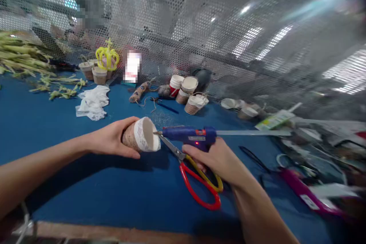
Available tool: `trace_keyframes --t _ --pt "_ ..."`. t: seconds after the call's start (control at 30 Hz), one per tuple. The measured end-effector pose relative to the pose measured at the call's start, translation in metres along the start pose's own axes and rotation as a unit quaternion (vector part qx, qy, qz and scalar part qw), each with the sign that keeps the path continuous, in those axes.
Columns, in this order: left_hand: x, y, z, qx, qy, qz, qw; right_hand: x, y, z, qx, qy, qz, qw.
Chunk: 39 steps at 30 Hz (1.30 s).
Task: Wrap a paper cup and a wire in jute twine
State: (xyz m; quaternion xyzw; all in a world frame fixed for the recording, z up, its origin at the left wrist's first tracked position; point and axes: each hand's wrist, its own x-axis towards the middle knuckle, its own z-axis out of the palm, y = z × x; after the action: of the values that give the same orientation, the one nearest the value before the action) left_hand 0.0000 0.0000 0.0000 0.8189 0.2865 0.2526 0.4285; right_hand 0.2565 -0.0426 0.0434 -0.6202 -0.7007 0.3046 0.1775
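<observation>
My left hand [114, 139] is wrapped round a twine-covered cup [133, 137], tilted with its mouth to the right. White lace [141, 135] circles the cup near its rim. In my right hand [213, 156] is a blue hot glue gun [188, 134], its red light lit and a long glue stick [251, 132] sticking out behind. The gun's nozzle points left at the cup's rim; whether it touches, I cannot tell. Below the gun lie scissors [197, 183] with one red and one yellow handle, their blades partly hidden behind the cup.
White lace fabric [94, 103] lies on the blue table [114, 194]. Behind are a twine roll [138, 92], several wrapped cups [196, 103], a yellow crown-shaped piece [107, 57] and a perforated metal screen [171, 19]. Dried stalks [23, 55] lie left; a purple tool [305, 190] and clutter, right.
</observation>
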Motion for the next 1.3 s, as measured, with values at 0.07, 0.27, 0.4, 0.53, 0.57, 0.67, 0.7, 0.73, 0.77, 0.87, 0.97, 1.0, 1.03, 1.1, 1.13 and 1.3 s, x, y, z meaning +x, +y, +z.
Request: trace_keyframes --t 0.07,0.27,0.4,0.53,0.57,0.67,0.7,0.73,0.77,0.87,0.97,1.0,1.03,1.1,1.13,1.3 --pt "0.0017 -0.004 -0.0001 0.007 0.006 0.001 1.0 -0.0019 -0.0001 0.0011 0.011 -0.004 -0.009 1.0" --pt "0.0017 -0.005 -0.0004 0.021 0.008 0.004 1.0 -0.0012 0.0003 0.0024 0.061 0.02 -0.023 0.998" --pt "0.0008 -0.0016 0.0003 0.018 0.009 0.0 1.0 0.0007 0.0014 0.0015 0.06 0.015 -0.025 0.998" --pt "0.0016 -0.0006 0.0011 0.018 0.026 0.004 1.0 -0.0009 -0.0011 0.0008 0.047 -0.011 -0.018 0.999" --pt "0.0019 -0.0006 0.0012 0.017 0.029 0.005 0.999 -0.0014 -0.002 0.0011 0.045 -0.016 -0.019 0.999" --pt "0.0023 -0.0002 0.0013 0.016 0.031 0.005 0.999 -0.0016 -0.0033 0.0025 0.051 -0.006 -0.025 0.998" --pt "0.0022 0.0 0.0013 0.017 0.03 0.005 0.999 -0.0014 -0.0034 0.0029 0.056 0.004 -0.026 0.998" --pt "0.0022 0.0002 0.0013 0.019 0.028 0.005 0.999 -0.0011 -0.0034 0.0031 0.06 0.012 -0.025 0.998" --pt "0.0021 0.0003 0.0014 0.021 0.025 0.005 0.999 -0.0009 -0.0033 0.0032 0.064 0.016 -0.022 0.998" --pt "0.0018 0.0001 0.0017 0.023 0.03 0.006 0.999 -0.0009 -0.0035 0.0021 0.066 0.005 -0.013 0.998" --pt "0.0016 -0.0011 0.0018 0.022 0.042 0.014 0.999 -0.0018 -0.0033 0.0007 0.074 -0.032 -0.011 0.997" --pt "0.0015 -0.0015 0.0017 0.021 0.044 0.015 0.999 -0.0021 -0.0029 0.0004 0.082 -0.041 -0.013 0.996" --pt "0.0014 -0.0019 0.0015 0.021 0.045 0.016 0.999 -0.0023 -0.0023 0.0001 0.092 -0.043 -0.016 0.995" --pt "0.0015 -0.0023 0.001 0.026 0.048 0.018 0.998 -0.0025 -0.0009 -0.0003 0.114 -0.021 -0.022 0.993" --pt "0.0016 -0.0025 0.0007 0.032 0.049 0.021 0.998 -0.0025 -0.0003 -0.0004 0.122 -0.008 -0.025 0.992" --pt "0.0029 -0.0038 0.0011 0.035 0.064 0.036 0.997 -0.0027 0.0018 0.0 0.15 -0.031 -0.004 0.988"
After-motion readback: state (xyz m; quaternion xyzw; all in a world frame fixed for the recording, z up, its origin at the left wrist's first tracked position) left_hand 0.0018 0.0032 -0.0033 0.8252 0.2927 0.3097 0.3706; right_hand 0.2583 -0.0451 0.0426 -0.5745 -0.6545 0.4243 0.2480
